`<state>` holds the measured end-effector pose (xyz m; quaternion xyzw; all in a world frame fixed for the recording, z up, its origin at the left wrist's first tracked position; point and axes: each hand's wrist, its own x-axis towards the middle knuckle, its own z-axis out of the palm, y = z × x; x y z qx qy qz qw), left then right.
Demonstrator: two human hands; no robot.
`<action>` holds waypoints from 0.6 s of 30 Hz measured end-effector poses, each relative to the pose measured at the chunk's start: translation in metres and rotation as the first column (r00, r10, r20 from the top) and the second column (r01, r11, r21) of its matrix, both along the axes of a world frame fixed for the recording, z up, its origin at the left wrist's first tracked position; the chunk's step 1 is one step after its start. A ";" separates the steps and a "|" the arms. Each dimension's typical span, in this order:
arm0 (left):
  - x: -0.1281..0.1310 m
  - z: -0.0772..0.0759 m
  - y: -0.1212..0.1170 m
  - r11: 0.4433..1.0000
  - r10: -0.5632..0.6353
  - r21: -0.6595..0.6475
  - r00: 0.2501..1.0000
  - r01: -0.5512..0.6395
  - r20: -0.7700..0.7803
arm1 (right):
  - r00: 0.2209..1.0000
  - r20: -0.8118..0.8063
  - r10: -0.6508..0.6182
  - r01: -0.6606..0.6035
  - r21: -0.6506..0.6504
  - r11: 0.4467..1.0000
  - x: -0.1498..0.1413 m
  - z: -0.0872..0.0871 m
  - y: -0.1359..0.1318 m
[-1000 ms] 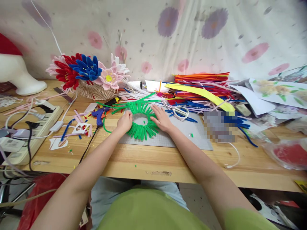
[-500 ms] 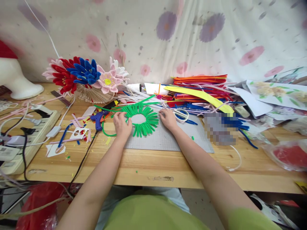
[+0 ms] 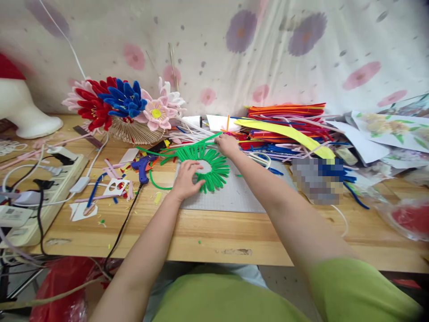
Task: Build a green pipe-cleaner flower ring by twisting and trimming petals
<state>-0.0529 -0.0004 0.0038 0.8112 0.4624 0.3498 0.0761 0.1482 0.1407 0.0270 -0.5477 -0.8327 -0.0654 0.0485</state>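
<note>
A ring of looped green pipe cleaners point(image 3: 219, 169) lies on the grey cutting mat point(image 3: 231, 199), with a round opening in its middle. My left hand point(image 3: 188, 180) rests on the ring's left side, fingers bent and apart, thumb near the opening. Long green strands stick out from the ring to the left and upper right. At the upper-right strand, my right hand point(image 3: 228, 145) has its fingers pinched together by the end of a green pipe cleaner point(image 3: 208, 138); the fingertips are partly hidden. A blue glue gun point(image 3: 143, 167) lies left of the ring.
Fluffy flowers point(image 3: 124, 100) stand at the back left. Bundled pipe cleaners point(image 3: 288, 110) and a yellow strip point(image 3: 288, 134) pile up behind the mat. White-handled scissors point(image 3: 261, 159) lie right of the ring. A power strip point(image 3: 63, 192) with cables sits at left; paper scraps point(image 3: 83, 211) lie nearby.
My right hand has moved up and away from the ring's right edge to the green strand behind it. My left hand has slid onto the ring, its fingers spreading.
</note>
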 end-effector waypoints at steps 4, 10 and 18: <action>0.008 -0.005 -0.002 0.965 -0.222 -0.165 0.970 0.203 -0.103 | 0.999 -0.038 0.025 -0.023 0.064 0.998 0.012 0.011 -0.002; 0.019 -0.014 -0.001 0.972 -0.158 -0.197 0.979 0.131 -0.130 | 0.980 -0.201 -0.008 0.043 0.171 0.984 0.027 0.029 0.004; 0.060 -0.012 0.004 0.995 0.063 -0.075 0.995 -0.068 -0.074 | 0.544 -0.836 -0.072 0.047 -0.056 0.997 0.036 0.033 -0.017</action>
